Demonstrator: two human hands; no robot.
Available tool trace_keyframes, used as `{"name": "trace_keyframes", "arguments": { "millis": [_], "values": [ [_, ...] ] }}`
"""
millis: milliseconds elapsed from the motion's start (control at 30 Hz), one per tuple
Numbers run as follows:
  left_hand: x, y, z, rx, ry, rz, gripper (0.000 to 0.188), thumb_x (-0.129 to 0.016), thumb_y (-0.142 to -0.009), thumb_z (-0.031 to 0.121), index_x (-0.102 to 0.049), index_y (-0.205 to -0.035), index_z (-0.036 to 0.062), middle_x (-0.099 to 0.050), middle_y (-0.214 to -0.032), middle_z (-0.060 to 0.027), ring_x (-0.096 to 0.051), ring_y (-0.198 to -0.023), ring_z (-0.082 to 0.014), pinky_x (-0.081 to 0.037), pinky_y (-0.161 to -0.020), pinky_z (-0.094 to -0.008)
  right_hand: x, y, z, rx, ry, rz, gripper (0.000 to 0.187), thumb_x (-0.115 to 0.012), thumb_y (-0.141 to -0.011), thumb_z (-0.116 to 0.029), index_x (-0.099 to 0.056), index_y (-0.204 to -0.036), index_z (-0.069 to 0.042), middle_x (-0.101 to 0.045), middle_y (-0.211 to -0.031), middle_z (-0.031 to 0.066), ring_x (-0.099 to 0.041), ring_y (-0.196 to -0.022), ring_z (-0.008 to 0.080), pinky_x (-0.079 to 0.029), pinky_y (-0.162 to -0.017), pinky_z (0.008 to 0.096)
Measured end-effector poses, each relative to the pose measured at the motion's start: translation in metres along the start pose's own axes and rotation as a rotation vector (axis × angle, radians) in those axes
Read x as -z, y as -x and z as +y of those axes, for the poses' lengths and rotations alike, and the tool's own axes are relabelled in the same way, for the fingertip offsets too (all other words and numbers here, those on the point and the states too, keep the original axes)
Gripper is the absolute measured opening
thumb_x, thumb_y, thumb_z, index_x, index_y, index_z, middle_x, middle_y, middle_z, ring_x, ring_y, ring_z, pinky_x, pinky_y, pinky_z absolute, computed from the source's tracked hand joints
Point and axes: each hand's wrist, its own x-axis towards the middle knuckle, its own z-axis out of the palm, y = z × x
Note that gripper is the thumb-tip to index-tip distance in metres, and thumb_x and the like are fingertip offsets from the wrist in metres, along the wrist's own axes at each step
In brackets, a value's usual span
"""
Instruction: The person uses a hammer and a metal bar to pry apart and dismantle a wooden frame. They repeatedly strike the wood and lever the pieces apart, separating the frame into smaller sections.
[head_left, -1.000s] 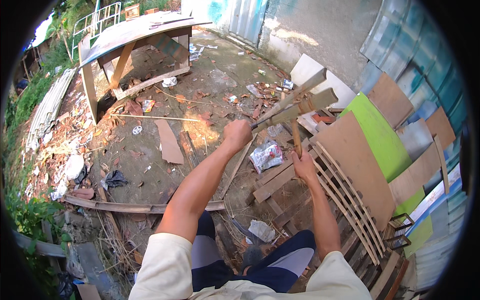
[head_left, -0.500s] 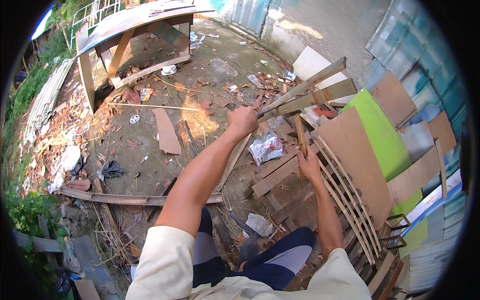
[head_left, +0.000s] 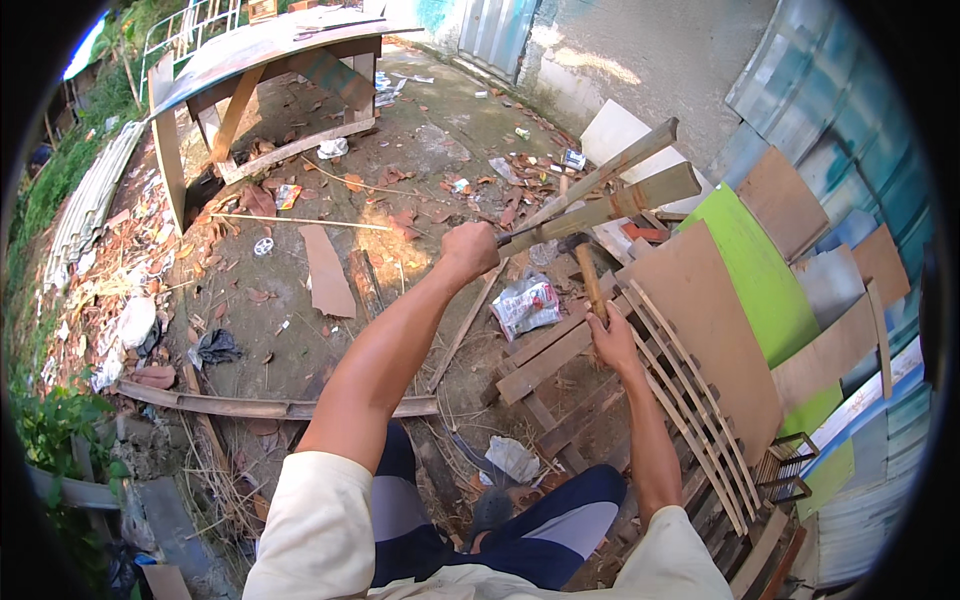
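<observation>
1. Head view: left hand (head_left: 470,252) is a tight fist, knuckles up, fingers wrapped round a dark slim bar (head_left: 506,239). Grip end is hidden in the fist.
2. Right hand (head_left: 613,338) is wrapped round the lower handle of a hammer (head_left: 591,284); wood handle, dark head tilted up-left, just under the pole. Can't tell if head touches.
3. Split pole (head_left: 625,203), bamboo-like, sits ahead of the left fist: two weathered grey-brown lengths fanned in a narrow V toward upper right, rust-coloured band on the lower one. Dark bar meets it at the near end.
4. Left arm reaches forward-right, elbow slightly bent; right forearm nearly upright in frame, over the lumber side.
5. Close in: white-and-red packet (head_left: 526,306) left of the hammer; plank pile (head_left: 550,365) crowding the right hand; pale slats (head_left: 690,400) right of the forearm.
6. Underfoot: crumpled white bag (head_left: 512,458) beside a shoe (head_left: 490,510); long curved strip (head_left: 270,403) crosses the ground on the left.
7. Farther right: brown board (head_left: 705,330), lime-green panel (head_left: 765,275), both by the metal sheeting (head_left: 850,120).
8. Far left: rough table (head_left: 260,55) with braced legs, leaf litter around, corrugated sheets (head_left: 95,205) beyond.
</observation>
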Motion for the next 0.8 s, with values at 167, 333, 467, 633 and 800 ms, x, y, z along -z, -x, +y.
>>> {"name": "trace_keyframes", "arguments": {
  "millis": [167, 333, 467, 633, 800],
  "values": [
    [0.004, 0.002, -0.007, 0.027, -0.01, -0.019, 0.026, -0.062, -0.076, 0.018, -0.072, -0.089, -0.0023, -0.07, -0.091, -0.0257, -0.07, -0.086, -0.0407, -0.056, -0.076, -0.0469, 0.022, -0.023, -0.094, -0.092, -0.605, 0.292, 0.026, -0.058, -0.098, -0.028, -0.057, -0.107, -0.004, -0.054, -0.067, 0.0043, -0.055, -0.053, 0.0166, -0.045, -0.051, 0.0334],
    [-0.016, -0.014, 0.026, -0.084, -0.013, -0.009, 0.024, -0.062, -0.076, 0.017, -0.072, -0.087, -0.0023, -0.07, -0.089, -0.025, -0.07, -0.087, -0.0401, -0.056, -0.077, -0.0466, -0.011, -0.04, 0.034, 0.407, 0.208, 0.276, 0.028, -0.059, -0.097, -0.027, -0.058, -0.106, -0.001, -0.055, -0.066, 0.006, -0.049, -0.04, 0.015, -0.04, -0.041, 0.0329],
    [-0.009, -0.012, -0.002, -0.031, -0.018, -0.07, 0.026, -0.064, -0.076, 0.019, -0.073, -0.088, -0.0022, -0.07, -0.089, -0.0243, -0.07, -0.086, -0.0392, -0.056, -0.077, -0.0467, 0.019, -0.034, -0.073, -0.18, -0.35, 0.172, 0.02, -0.057, -0.098, -0.024, -0.056, -0.1, -0.005, -0.05, -0.062, 0.0037, -0.047, -0.041, 0.0108, -0.039, -0.038, 0.0294],
    [-0.006, -0.024, 0.001, 0.024, -0.018, -0.001, 0.027, -0.065, -0.078, 0.021, -0.073, -0.091, -0.0009, -0.071, -0.093, -0.0238, -0.07, -0.087, -0.0388, -0.056, -0.077, -0.0467, 0.026, -0.05, -0.09, -0.008, -0.735, 0.518, 0.02, -0.056, -0.098, -0.024, -0.054, -0.096, -0.005, -0.049, -0.06, 0.0016, -0.044, -0.039, 0.0104, -0.038, -0.036, 0.0288],
    [-0.018, -0.018, 0.008, -0.004, 0.032, -0.01, 0.028, -0.062, -0.08, 0.021, -0.073, -0.092, -0.0019, -0.069, -0.093, -0.0272, -0.069, -0.089, -0.0415, -0.055, -0.079, -0.0481, -0.05, -0.014, 0.034, -0.269, 0.232, -0.468, 0.038, -0.056, -0.095, -0.035, -0.058, -0.102, 0.003, -0.059, -0.065, 0.0153, -0.065, -0.058, 0.0327, -0.051, -0.06, 0.0469]
  ]
}}
